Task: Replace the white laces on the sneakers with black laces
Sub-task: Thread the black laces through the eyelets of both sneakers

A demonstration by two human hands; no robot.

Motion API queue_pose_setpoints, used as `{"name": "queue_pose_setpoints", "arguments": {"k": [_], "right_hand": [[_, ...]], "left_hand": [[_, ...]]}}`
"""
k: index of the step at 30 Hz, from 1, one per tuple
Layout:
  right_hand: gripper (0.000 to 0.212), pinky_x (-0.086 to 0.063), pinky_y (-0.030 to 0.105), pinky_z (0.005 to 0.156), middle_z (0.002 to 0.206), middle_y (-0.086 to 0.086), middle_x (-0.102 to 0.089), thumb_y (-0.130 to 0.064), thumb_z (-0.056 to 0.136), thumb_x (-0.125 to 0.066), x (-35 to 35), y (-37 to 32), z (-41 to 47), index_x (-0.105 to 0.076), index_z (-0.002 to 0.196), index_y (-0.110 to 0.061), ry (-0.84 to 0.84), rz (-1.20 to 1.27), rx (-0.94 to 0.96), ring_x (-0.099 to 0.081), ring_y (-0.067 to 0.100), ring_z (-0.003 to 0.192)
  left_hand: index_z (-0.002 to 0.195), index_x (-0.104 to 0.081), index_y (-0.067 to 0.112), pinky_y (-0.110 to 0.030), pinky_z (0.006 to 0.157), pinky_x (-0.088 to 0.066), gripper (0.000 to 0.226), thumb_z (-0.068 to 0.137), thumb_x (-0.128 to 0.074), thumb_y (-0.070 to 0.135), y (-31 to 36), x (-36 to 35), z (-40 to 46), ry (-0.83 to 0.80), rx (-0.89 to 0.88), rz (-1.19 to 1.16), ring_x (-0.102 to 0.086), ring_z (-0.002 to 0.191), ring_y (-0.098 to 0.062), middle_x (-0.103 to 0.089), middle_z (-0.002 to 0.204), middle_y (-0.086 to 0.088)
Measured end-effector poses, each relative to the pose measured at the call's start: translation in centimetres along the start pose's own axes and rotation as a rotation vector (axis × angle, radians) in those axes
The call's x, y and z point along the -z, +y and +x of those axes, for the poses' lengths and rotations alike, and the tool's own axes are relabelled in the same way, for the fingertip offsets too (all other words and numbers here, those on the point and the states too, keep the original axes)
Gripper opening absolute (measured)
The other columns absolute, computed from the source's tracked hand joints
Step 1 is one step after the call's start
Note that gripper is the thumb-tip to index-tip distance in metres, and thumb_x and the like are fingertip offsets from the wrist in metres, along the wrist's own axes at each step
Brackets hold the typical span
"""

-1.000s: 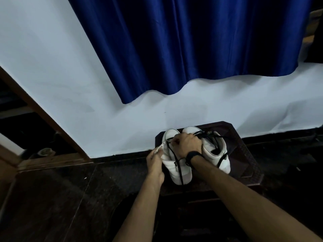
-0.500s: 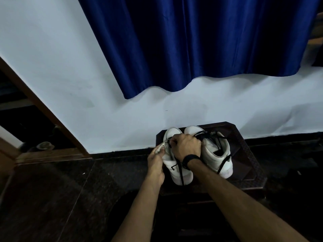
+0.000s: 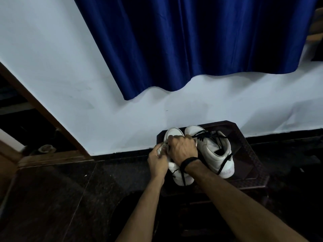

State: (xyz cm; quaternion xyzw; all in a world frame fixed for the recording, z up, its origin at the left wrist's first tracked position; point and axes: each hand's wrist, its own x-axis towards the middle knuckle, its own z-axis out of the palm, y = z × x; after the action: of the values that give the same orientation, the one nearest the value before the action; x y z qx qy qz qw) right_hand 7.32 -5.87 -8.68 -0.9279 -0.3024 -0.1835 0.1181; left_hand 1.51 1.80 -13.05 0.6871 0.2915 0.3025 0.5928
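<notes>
Two white sneakers sit side by side on the dark tabletop (image 3: 244, 173) in the head view. Your right hand (image 3: 182, 150) curls over the left sneaker (image 3: 181, 177), fingers closed on its upper near the eyelets, though you cannot tell whether they pinch a lace. Your left hand (image 3: 157, 160), just beside it, pinches something pale at that shoe's edge. A black lace (image 3: 183, 175) hangs below your right wrist; the right sneaker (image 3: 215, 151) already wears loose black lacing. Laces are probably light, limp and slippery, so grip near the stiff tip.
</notes>
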Motion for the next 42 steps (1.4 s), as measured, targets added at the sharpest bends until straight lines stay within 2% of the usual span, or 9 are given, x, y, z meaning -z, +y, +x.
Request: {"name": "queue_pose_setpoints", "arguments": {"k": [6, 15, 17, 20, 23, 26, 30, 33, 42], "right_hand": [[0.016, -0.041, 0.031, 0.060, 0.076, 0.008, -0.070, -0.027, 0.081, -0.055, -0.1, 0.2, -0.1, -0.064, 0.085, -0.015, 0.005, 0.053, 0.061, -0.067, 0.030, 0.071], [0.014, -0.039, 0.030, 0.057, 0.082, 0.006, -0.070, -0.027, 0.087, -0.051, -0.2, 0.8, -0.3, -0.062, 0.090, -0.019, -0.015, 0.088, -0.007, -0.068, 0.028, 0.077], [0.017, -0.043, 0.031, 0.059, 0.085, 0.006, -0.071, -0.027, 0.090, -0.047, -0.1, 0.8, -0.3, -0.062, 0.093, -0.019, -0.026, 0.099, -0.010, -0.069, 0.028, 0.079], [0.017, -0.036, 0.030, 0.055, 0.082, 0.006, -0.071, -0.027, 0.091, -0.047, -0.1, 0.9, -0.4, -0.062, 0.092, -0.020, -0.019, 0.097, -0.023, -0.069, 0.027, 0.075], [0.014, -0.033, 0.029, 0.053, 0.077, 0.006, -0.071, -0.027, 0.089, -0.050, -0.2, 0.8, -0.4, -0.062, 0.089, -0.020, -0.034, 0.081, -0.042, -0.069, 0.027, 0.070], [0.013, -0.035, 0.030, 0.053, 0.076, 0.006, -0.070, -0.025, 0.089, -0.049, -0.3, 0.9, -0.4, -0.061, 0.089, -0.020, -0.040, 0.098, -0.051, -0.069, 0.028, 0.069], [0.012, -0.041, 0.030, 0.054, 0.072, 0.005, -0.070, -0.027, 0.087, -0.051, -0.3, 0.9, -0.4, -0.062, 0.086, -0.021, -0.036, 0.111, -0.069, -0.068, 0.027, 0.066], [0.015, -0.042, 0.038, 0.071, 0.062, 0.004, -0.067, -0.031, 0.084, -0.055, -0.4, 0.8, -0.3, -0.062, 0.076, -0.021, -0.015, 0.060, -0.059, -0.064, 0.023, 0.057], [0.035, -0.016, 0.055, 0.108, 0.059, -0.002, -0.064, -0.045, 0.086, -0.047, 0.7, 0.7, -0.7, -0.064, 0.068, -0.020, 0.011, -0.037, -0.070, -0.061, 0.021, 0.056]], "left_hand": [[0.104, -0.075, 0.019, -0.035, 0.085, -0.057, 0.048, 0.076, -0.047, -0.007, 0.6, 0.1, -0.3, 0.033, -0.141, 0.248, -0.070, 0.095, -0.017, -0.076, 0.097, 0.001], [0.110, -0.071, 0.014, -0.037, 0.082, -0.054, 0.028, 0.087, -0.057, 0.006, 1.7, -0.2, -0.5, 0.045, -0.300, 0.531, -0.066, 0.100, -0.030, -0.073, 0.105, -0.009], [0.106, -0.072, 0.015, -0.039, 0.085, -0.054, 0.023, 0.090, -0.058, 0.023, 1.4, 0.1, 0.2, -0.037, -0.211, 0.483, -0.067, 0.097, -0.024, -0.074, 0.102, -0.007], [0.090, -0.076, 0.010, -0.041, 0.086, -0.055, 0.052, 0.096, -0.045, 0.051, 2.0, 1.3, 1.9, -0.159, 0.143, 0.149, -0.070, 0.088, -0.023, -0.075, 0.091, -0.013], [0.097, -0.074, 0.004, -0.031, 0.079, -0.056, 0.036, 0.102, -0.047, 0.027, 2.5, 1.9, 2.9, -0.231, 0.411, -0.106, -0.071, 0.088, -0.021, -0.076, 0.090, -0.009], [0.087, -0.073, 0.002, -0.018, 0.060, -0.054, 0.017, 0.087, -0.059, -0.008, 3.2, 1.5, 3.0, -0.166, 0.350, -0.033, -0.069, 0.062, -0.010, -0.073, 0.067, -0.001], [0.078, -0.074, 0.010, -0.025, 0.073, -0.056, 0.021, 0.081, -0.067, -0.010, 3.0, 1.2, 3.3, -0.191, 0.249, 0.036, -0.067, 0.074, -0.019, -0.074, 0.077, -0.006], [0.074, -0.070, 0.011, -0.029, 0.078, -0.052, 0.025, 0.082, -0.061, -0.012, 2.3, 0.9, 3.8, -0.164, 0.170, 0.090, -0.062, 0.078, -0.020, -0.070, 0.078, -0.006], [0.075, -0.058, 0.012, -0.037, 0.081, -0.052, 0.025, 0.083, -0.050, -0.011, 1.7, 0.9, 4.0, 0.046, 0.397, -0.239, -0.060, 0.080, -0.025, -0.065, 0.082, -0.012]]}}
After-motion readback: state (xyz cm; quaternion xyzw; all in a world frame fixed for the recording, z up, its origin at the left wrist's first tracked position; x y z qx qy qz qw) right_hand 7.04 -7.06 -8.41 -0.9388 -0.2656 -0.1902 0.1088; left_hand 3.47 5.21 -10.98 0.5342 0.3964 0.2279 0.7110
